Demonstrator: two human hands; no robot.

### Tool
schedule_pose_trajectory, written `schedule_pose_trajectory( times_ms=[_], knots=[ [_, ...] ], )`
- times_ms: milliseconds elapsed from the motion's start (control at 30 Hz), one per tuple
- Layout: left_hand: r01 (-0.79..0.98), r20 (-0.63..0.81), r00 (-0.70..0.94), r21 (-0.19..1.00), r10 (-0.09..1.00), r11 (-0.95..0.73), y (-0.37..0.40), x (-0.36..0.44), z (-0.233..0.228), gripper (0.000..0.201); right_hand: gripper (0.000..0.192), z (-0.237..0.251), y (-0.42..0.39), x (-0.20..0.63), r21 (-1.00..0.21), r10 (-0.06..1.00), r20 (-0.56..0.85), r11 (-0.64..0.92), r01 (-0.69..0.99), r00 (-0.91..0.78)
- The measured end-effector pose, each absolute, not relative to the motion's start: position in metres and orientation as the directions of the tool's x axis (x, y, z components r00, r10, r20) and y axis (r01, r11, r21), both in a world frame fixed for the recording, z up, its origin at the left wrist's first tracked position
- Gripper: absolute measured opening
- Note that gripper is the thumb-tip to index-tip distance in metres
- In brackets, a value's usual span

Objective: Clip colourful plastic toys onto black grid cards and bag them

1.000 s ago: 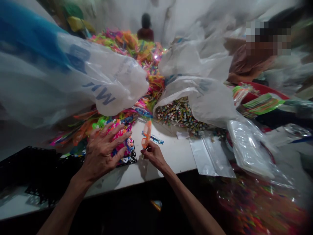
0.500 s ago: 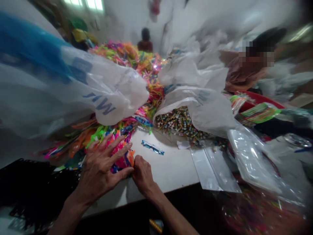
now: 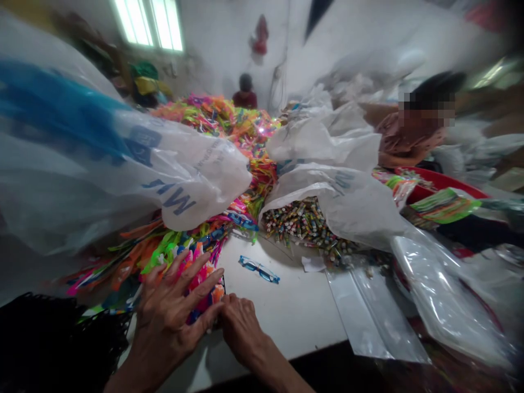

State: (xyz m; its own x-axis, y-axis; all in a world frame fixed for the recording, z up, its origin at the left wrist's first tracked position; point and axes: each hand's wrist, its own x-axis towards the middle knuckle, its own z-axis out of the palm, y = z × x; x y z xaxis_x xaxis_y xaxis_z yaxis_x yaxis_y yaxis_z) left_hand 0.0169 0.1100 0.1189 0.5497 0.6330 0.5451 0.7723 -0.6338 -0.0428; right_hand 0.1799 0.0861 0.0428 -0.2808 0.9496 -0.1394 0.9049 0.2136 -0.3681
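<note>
My left hand [image 3: 174, 305] lies with fingers spread over a bunch of pink, orange and blue plastic pieces [image 3: 201, 267] at the near left of the white table. Close against its thumb is my right hand [image 3: 241, 322], its fingers curled at the right edge of those pieces. A thin dark edge shows just above the right fingers; what they grip is hidden. Beyond the right hand, a small pair of blue-framed glasses [image 3: 259, 269] rests on the white table [image 3: 295, 314].
Colourful plastic pieces [image 3: 221, 117] form a heap behind. White sacks [image 3: 196, 169] flank it; small patterned cylinders [image 3: 303, 221] spill from the right one. Clear plastic bags [image 3: 376, 316] overhang the right edge. Black mesh pieces [image 3: 61, 338] are at left. A person [image 3: 413, 131] sits beyond a red basin [image 3: 446, 183].
The view has tilted up, so the table and both hands appear lower. My left hand still lies spread on the pieces and my right stays curled beside it.
</note>
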Motion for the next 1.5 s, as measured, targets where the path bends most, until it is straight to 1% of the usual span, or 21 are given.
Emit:
schedule_pose_trajectory(
  times_ms=[133, 167, 233, 333, 433, 500, 667, 767, 800, 867, 933, 967, 1000, 1067, 1133, 1167, 1233, 1300, 1333, 1400, 1500],
  knots=[
    [0.754, 0.551, 0.563, -0.037, 0.615, -0.656, 0.111, 0.017, 0.119, 0.053, 0.013, 0.051, 0.127, 0.208, -0.473, 0.884, -0.218, 0.275, 0.837, -0.414],
    [0.749, 0.551, 0.570, -0.042, 0.610, -0.661, 0.112, 0.016, 0.120, 0.054, 0.015, 0.054, 0.144, 0.216, -0.473, 0.905, -0.187, 0.257, 0.843, -0.381],
    [0.743, 0.558, 0.578, -0.060, 0.595, -0.666, 0.113, 0.014, 0.120, 0.053, 0.012, 0.061, 0.180, 0.230, -0.435, 0.980, -0.051, 0.152, 0.887, -0.192],
    [0.736, 0.569, 0.590, -0.088, 0.572, -0.671, 0.115, 0.015, 0.121, 0.052, 0.027, 0.067, 0.230, 0.241, -0.384, 0.991, 0.124, 0.000, 0.923, 0.052],
    [0.725, 0.595, 0.595, -0.106, 0.541, -0.681, 0.117, 0.016, 0.121, 0.050, 0.033, 0.062, 0.260, 0.247, -0.369, 0.984, 0.149, -0.038, 0.929, 0.100],
    [0.726, 0.612, 0.587, -0.108, 0.530, -0.679, 0.117, 0.017, 0.121, 0.048, 0.030, 0.053, 0.268, 0.250, -0.403, 0.988, 0.132, -0.021, 0.915, 0.081],
    [0.734, 0.609, 0.572, -0.080, 0.549, -0.675, 0.115, 0.015, 0.120, 0.047, 0.021, 0.037, 0.257, 0.263, -0.686, 0.987, 0.065, -0.061, 0.725, 0.145],
    [0.745, 0.595, 0.556, -0.047, 0.581, -0.665, 0.113, 0.015, 0.119, 0.047, 0.006, 0.033, 0.233, 0.268, -0.742, 0.989, -0.029, -0.117, 0.660, 0.142],
    [0.749, 0.591, 0.550, -0.037, 0.590, -0.661, 0.113, 0.015, 0.119, 0.047, 0.006, 0.030, 0.220, 0.268, -0.799, 0.989, -0.068, -0.134, 0.587, 0.132],
    [0.759, 0.583, 0.539, -0.022, 0.608, -0.651, 0.112, 0.016, 0.119, 0.047, 0.014, 0.022, 0.190, 0.264, -0.932, 0.981, -0.162, -0.189, 0.308, 0.110],
    [0.767, 0.577, 0.529, -0.011, 0.623, -0.641, 0.110, 0.017, 0.119, 0.046, 0.026, 0.011, 0.156, 0.257, -0.966, 0.964, -0.259, -0.259, -0.002, 0.057],
    [0.770, 0.574, 0.525, -0.006, 0.628, -0.638, 0.110, 0.017, 0.119, 0.046, 0.031, 0.006, 0.141, 0.254, -0.955, 0.956, -0.291, -0.289, -0.073, 0.030],
    [0.771, 0.571, 0.522, 0.001, 0.634, -0.636, 0.109, 0.018, 0.120, 0.046, 0.033, 0.003, 0.129, 0.251, -0.951, 0.952, -0.305, -0.304, -0.049, 0.018],
    [0.767, 0.570, 0.519, 0.019, 0.637, -0.641, 0.109, 0.018, 0.120, 0.045, 0.031, 0.003, 0.119, 0.248, -0.946, 0.965, -0.260, -0.263, 0.188, 0.041],
    [0.759, 0.569, 0.522, 0.031, 0.635, -0.651, 0.109, 0.018, 0.120, 0.045, 0.026, 0.011, 0.129, 0.247, -0.835, 0.989, -0.113, -0.144, 0.531, 0.091],
    [0.754, 0.570, 0.525, 0.033, 0.632, -0.656, 0.109, 0.019, 0.121, 0.045, 0.025, 0.018, 0.139, 0.246, -0.725, 0.996, -0.023, -0.072, 0.685, 0.081],
    [0.750, 0.566, 0.533, 0.028, 0.629, -0.661, 0.109, 0.019, 0.121, 0.046, 0.027, 0.031, 0.164, 0.243, -0.443, 0.994, 0.091, 0.093, 0.892, -0.058],
    [0.754, 0.564, 0.531, 0.027, 0.632, -0.657, 0.109, 0.019, 0.122, 0.046, 0.027, 0.040, 0.185, 0.238, -0.182, 0.962, 0.070, 0.274, 0.944, -0.266],
    [0.756, 0.565, 0.527, 0.029, 0.634, -0.654, 0.109, 0.019, 0.123, 0.046, 0.026, 0.043, 0.191, 0.236, -0.097, 0.938, 0.041, 0.347, 0.933, -0.345],
    [0.757, 0.563, 0.526, 0.033, 0.638, -0.652, 0.109, 0.019, 0.123, 0.044, 0.028, 0.043, 0.195, 0.235, 0.007, 0.899, 0.030, 0.438, 0.899, -0.438],
    [0.751, 0.547, 0.540, 0.029, 0.639, -0.660, 0.108, 0.019, 0.123, 0.040, 0.033, 0.041, 0.188, 0.245, 0.103, 0.895, 0.033, 0.439, 0.892, -0.445]
  ],
)
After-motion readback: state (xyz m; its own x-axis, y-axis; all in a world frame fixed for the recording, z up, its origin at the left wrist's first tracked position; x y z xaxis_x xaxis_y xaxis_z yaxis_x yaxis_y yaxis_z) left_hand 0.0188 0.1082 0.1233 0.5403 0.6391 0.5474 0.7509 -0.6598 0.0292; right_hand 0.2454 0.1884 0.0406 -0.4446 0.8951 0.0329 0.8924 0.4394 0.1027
